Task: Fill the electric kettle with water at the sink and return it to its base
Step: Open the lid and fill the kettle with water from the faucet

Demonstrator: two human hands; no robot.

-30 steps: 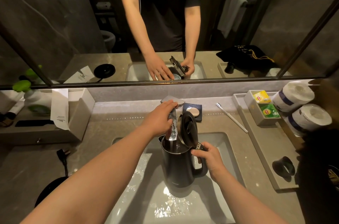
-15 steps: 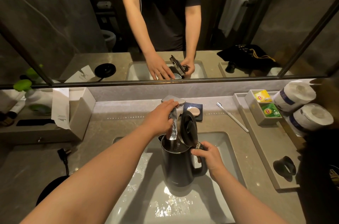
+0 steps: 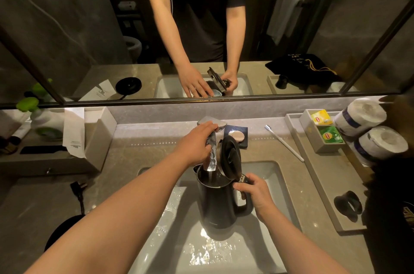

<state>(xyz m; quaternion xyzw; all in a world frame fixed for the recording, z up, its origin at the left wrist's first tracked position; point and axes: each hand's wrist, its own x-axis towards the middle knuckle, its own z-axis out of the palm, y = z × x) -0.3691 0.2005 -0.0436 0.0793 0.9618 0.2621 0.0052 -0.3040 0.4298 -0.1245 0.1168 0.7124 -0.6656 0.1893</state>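
Observation:
A black electric kettle [image 3: 216, 204] stands upright in the white sink [image 3: 275, 186], its lid [image 3: 230, 157] flipped up. My right hand [image 3: 253, 193] grips the kettle's handle. My left hand [image 3: 197, 143] rests on the chrome faucet [image 3: 212, 123] handle behind the sink. A stream of water [image 3: 211, 157] runs from the spout into the kettle's open mouth. The round black kettle base [image 3: 60, 231] lies on the counter at the lower left, its plug [image 3: 77, 186] lying loose beside it.
A soap dish [image 3: 237, 137] and a toothbrush [image 3: 284, 142] lie behind the sink. At the right sit a grey tray [image 3: 322, 184] with a tea-bag box [image 3: 322, 132], two paper rolls [image 3: 369, 130] and a black object [image 3: 348, 204]. A tissue box [image 3: 94, 137] stands left. A mirror [image 3: 201, 27] faces me.
Hardly anything has moved. Both hands hold their places and water keeps running into the kettle.

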